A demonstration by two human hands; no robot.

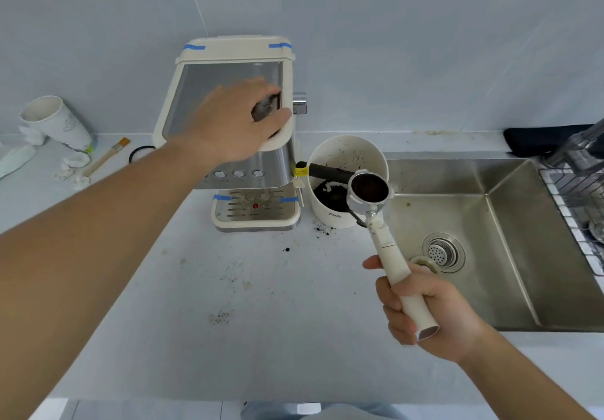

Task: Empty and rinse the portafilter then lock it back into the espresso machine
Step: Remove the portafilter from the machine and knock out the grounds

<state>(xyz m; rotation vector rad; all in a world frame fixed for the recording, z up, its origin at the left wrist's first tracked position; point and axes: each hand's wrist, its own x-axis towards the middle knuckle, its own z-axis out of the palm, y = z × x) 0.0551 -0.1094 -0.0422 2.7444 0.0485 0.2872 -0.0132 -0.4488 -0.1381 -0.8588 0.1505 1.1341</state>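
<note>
The right hand [425,308] is wrapped around the cream handle of the portafilter [389,249], basket up and full of dark grounds, held over the right rim of the knock box [340,213] — just left of the sink [490,223]. The left hand [238,122] lies on the machine [228,92] top, fingers curled at its right edge; what they press is partly hidden. A cup [55,122] and brush [108,158] sit far left. At the right edge, a rack [575,197] is cut off.
</note>
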